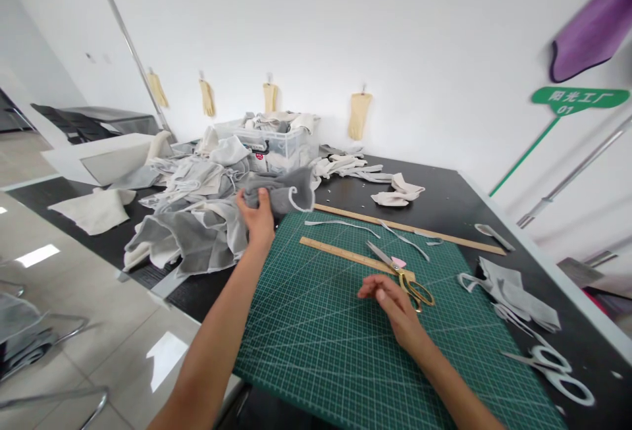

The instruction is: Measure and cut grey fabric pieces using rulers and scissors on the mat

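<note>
My left hand [257, 217] is closed on a piece of grey cloth [284, 194] at the far left corner of the green cutting mat [345, 344]. The cloth hangs off a heap of grey and cream fabric [192, 219]. My right hand [392, 305] hovers over the mat with its fingers loosely curled and holds nothing. It is right beside the gold-handled scissors [402, 270], which lie across a short wooden ruler [340, 253].
A long wooden ruler [409, 227] lies along the mat's far edge with thin cloth strips. White-handled scissors [557, 364] and grey cloth pieces [518, 292] lie at the right. A clear plastic bin [276, 143] of fabric stands at the back. The black table's left edge drops to a tiled floor.
</note>
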### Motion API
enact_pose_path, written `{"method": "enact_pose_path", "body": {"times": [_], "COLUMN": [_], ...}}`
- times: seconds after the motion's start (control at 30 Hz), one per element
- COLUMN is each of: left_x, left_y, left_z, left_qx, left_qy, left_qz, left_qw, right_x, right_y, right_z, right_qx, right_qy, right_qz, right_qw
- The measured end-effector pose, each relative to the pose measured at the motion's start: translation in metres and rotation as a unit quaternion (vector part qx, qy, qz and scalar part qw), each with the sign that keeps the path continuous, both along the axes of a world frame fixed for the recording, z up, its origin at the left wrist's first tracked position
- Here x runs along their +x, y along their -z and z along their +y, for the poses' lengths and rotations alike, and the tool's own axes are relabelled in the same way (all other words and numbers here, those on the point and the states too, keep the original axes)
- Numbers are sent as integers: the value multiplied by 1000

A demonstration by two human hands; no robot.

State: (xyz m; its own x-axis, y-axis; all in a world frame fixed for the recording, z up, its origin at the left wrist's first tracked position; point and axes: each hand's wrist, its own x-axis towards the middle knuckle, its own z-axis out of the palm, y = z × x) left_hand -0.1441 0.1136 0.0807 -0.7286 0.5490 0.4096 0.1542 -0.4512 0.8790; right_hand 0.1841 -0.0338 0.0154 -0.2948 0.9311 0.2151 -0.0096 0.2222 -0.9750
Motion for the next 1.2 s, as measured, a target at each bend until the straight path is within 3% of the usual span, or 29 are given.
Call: {"method": "enact_pose_path", "body": {"times": [0.1,0.2,0.3,0.37,0.47,0.57,0.73,0.9,1.07,1.2], "left_x": [-37,-41,-32,-32,-47,-64,-69,-65,-68,-66], "left_y": [1,5,6,6,9,14,18,17,16,12], "left_z": [9,1,-17,-28,-37,-37,-33,-32,-30,-30], "left_qx": [-58,-138,-204,-237,-312,-338,-335,-341,-309,-243], "left_qy": [-95,-128,-187,-225,-234,-256,-261,-238,-210,-187], "left_qz": [-34,98,306,382,408,410,423,400,364,320], "left_qw": [993,977,911,864,825,807,801,816,853,897], "right_x": [-9,-16,-17,-17,-17,-18,-18,-18,-8,8], "right_y": [-1,-1,2,5,6,5,6,7,8,17], "right_z": [-4,-4,-2,0,1,0,1,1,11,26], "right_qx": [-19,-14,-15,-19,-19,-12,-15,-3,129,191], "right_qy": [-48,-43,-27,-23,-19,-10,-9,-1,138,169], "right_qz": [-56,-113,-129,-126,-136,-152,-141,-145,-238,-269], "right_qw": [997,993,991,992,990,988,990,989,953,929]}}
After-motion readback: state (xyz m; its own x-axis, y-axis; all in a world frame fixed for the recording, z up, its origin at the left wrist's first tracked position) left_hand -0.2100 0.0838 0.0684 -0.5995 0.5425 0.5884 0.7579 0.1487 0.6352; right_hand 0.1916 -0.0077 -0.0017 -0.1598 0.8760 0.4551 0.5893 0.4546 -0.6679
